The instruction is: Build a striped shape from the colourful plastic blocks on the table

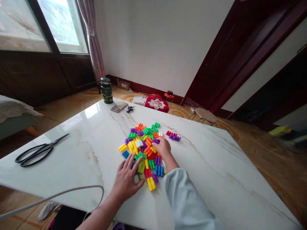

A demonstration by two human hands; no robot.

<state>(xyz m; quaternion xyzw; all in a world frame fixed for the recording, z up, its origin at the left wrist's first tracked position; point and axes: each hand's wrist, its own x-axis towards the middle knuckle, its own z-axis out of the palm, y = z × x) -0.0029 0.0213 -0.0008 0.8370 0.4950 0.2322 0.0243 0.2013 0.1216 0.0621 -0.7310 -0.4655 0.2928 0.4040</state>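
A loose heap of coloured plastic building blocks (146, 162) lies on the white marble-patterned table (206, 172). My left hand (128, 177) rests on the heap's near left side with its fingers spread, near green and blue blocks. On the right side, my right hand (164, 149) pinches a purple block (156, 141) between thumb and fingers. Apart from the heap, to the right, sit a row of red blocks (171, 133) and a row of purple blocks (175, 137). Two yellow blocks (151, 184) lie at the near edge of the heap.
Black-handled scissors (43, 149) lie at the table's left. Toward the far corner are a camouflage flask (106, 91), a phone (119, 106) and keys (129, 109). A pale cable (72, 189) crosses the near left edge. A round stool (205, 115) stands beyond the table.
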